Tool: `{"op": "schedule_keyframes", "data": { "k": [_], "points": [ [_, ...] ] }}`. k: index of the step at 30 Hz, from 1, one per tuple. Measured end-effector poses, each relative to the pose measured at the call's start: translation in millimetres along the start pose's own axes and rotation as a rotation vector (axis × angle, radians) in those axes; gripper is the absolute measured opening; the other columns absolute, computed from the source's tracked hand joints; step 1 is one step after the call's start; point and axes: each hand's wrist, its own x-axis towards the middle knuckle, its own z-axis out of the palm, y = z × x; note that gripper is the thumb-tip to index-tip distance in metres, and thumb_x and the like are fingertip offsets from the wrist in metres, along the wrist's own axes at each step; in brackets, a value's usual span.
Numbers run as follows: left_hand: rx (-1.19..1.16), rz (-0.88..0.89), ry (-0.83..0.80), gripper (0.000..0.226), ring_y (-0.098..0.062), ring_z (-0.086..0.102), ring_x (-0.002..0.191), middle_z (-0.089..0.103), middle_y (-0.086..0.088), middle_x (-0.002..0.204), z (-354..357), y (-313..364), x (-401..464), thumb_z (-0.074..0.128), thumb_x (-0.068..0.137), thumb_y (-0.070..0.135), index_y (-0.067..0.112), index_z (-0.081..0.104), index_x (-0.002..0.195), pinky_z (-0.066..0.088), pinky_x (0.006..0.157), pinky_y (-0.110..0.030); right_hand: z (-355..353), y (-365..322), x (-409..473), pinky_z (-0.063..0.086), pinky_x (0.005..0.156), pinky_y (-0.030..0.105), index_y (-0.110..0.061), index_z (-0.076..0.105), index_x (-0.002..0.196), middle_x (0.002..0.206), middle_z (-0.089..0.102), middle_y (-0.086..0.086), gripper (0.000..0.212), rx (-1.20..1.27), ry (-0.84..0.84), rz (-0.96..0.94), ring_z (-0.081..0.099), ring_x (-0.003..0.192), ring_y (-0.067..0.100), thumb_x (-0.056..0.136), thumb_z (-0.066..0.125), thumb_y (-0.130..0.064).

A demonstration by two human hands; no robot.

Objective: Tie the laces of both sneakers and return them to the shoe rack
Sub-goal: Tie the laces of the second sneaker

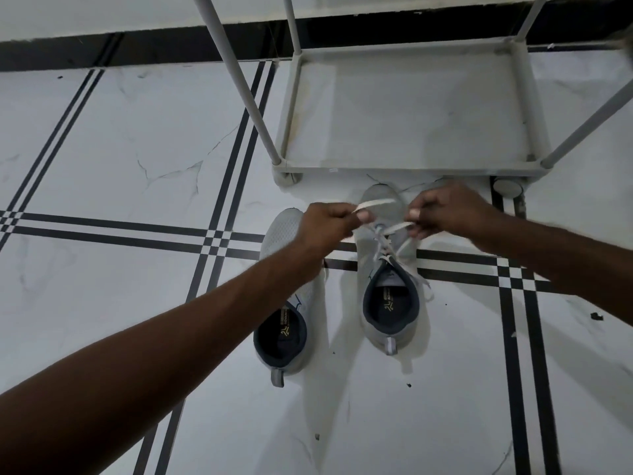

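Two grey sneakers with dark linings stand side by side on the tiled floor, toes pointing at the shoe rack (pixel 404 168). The right sneaker (pixel 387 269) has white laces (pixel 387 246) pulled out to both sides above its tongue. My left hand (pixel 329 226) pinches one lace end, a flat white strip sticking out to the right. My right hand (pixel 448 209) pinches the other lace end. The left sneaker (pixel 284 323) lies partly under my left forearm; its laces are hidden.
The rack's bottom shelf (pixel 411 108) is a pale tray on short feet, with grey upright poles (pixel 236 73) at its corners. White marble floor tiles with black stripe bands (pixel 102 228) surround the shoes. Small dark crumbs (pixel 596 316) lie at the right.
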Motion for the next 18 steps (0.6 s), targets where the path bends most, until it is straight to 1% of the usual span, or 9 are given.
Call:
{"op": "schedule_keyframes", "data": {
  "k": [2,5,8,9,10,11,13,15,18],
  "points": [
    [-0.077,-0.148,-0.042,0.019,-0.011,0.068,0.077,0.075,-0.012,0.089,-11.4,-12.2,-4.4,0.068,0.091,0.018,0.003,0.076,0.098,0.056,0.071,-0.023,-17.4,3.8,-2.0,0.060,0.062,0.023,-0.007,0.074,0.087,0.074,0.075,0.011,0.005,-0.312,0.109,-0.146,0.073,0.064,0.020,0.087,0.069,-0.006],
    [0.017,-0.307,-0.011,0.017,-0.015,0.067,0.063,0.073,-0.012,0.080,-18.6,-27.3,-7.3,0.069,0.090,0.016,0.000,0.075,0.091,0.056,0.059,-0.024,-34.4,12.4,-4.2,0.051,0.061,0.026,-0.022,0.073,0.078,0.071,0.071,-0.004,0.006,-0.701,0.118,-0.256,0.067,0.064,0.011,0.082,0.074,-0.018],
    [0.418,-0.307,0.073,0.021,-0.020,0.068,0.056,0.074,-0.010,0.067,-18.9,-34.3,-1.3,0.075,0.084,0.022,0.002,0.076,0.077,0.061,0.062,-0.031,-28.5,32.5,-8.8,0.045,0.062,0.029,-0.023,0.071,0.077,0.075,0.067,0.001,0.007,-1.064,0.107,-0.201,0.058,0.067,0.019,0.082,0.072,-0.018],
    [0.590,-0.278,0.085,0.023,-0.021,0.071,0.060,0.075,-0.008,0.070,-17.2,-34.3,-1.1,0.075,0.083,0.026,0.003,0.077,0.081,0.062,0.066,-0.032,-23.5,39.5,-12.3,0.046,0.063,0.030,-0.020,0.071,0.082,0.079,0.067,0.004,0.003,-1.168,0.107,-0.188,0.057,0.068,0.021,0.082,0.070,-0.018],
    [0.748,-0.213,0.105,0.028,-0.022,0.073,0.071,0.076,-0.008,0.079,-13.6,-32.6,-3.0,0.075,0.082,0.031,0.005,0.076,0.092,0.061,0.072,-0.033,-17.6,45.4,-16.3,0.047,0.065,0.031,-0.019,0.071,0.091,0.086,0.069,0.005,0.008,-1.225,0.100,-0.177,0.059,0.073,0.023,0.084,0.069,-0.020],
    [0.861,-0.100,0.130,0.038,-0.024,0.072,0.084,0.076,-0.009,0.093,-9.5,-31.7,-5.7,0.076,0.080,0.035,0.006,0.072,0.105,0.058,0.078,-0.034,-11.6,49.2,-19.7,0.048,0.069,0.032,-0.019,0.071,0.100,0.095,0.071,0.005,0.016,-1.229,0.092,-0.196,0.064,0.081,0.025,0.085,0.068,-0.024],
    [0.883,0.148,0.071,0.045,-0.025,0.067,0.100,0.072,-0.007,0.110,3.9,-28.3,-12.2,0.078,0.078,0.034,0.014,0.066,0.117,0.053,0.085,-0.037,1.4,49.2,-25.9,0.048,0.073,0.033,-0.023,0.069,0.111,0.107,0.073,0.001,0.027,-1.116,0.110,-0.280,0.067,0.093,0.025,0.085,0.069,-0.026],
    [0.884,0.228,-0.075,0.034,-0.023,0.067,0.098,0.074,-0.003,0.108,19.3,-25.8,-16.3,0.078,0.076,0.030,0.021,0.070,0.109,0.053,0.084,-0.037,18.2,43.5,-30.5,0.050,0.073,0.032,-0.025,0.072,0.110,0.104,0.075,0.001,0.029,-0.910,0.106,-0.325,0.069,0.091,0.024,0.082,0.072,-0.019],
    [0.903,0.166,-0.099,0.019,-0.022,0.070,0.084,0.077,-0.003,0.088,32.2,-28.6,-14.5,0.077,0.074,0.027,0.023,0.072,0.092,0.056,0.076,-0.037,36.4,39.3,-33.1,0.055,0.075,0.032,-0.022,0.075,0.098,0.093,0.077,0.001,0.027,-0.678,0.079,-0.259,0.070,0.085,0.019,0.076,0.074,-0.007]
  ]
}}
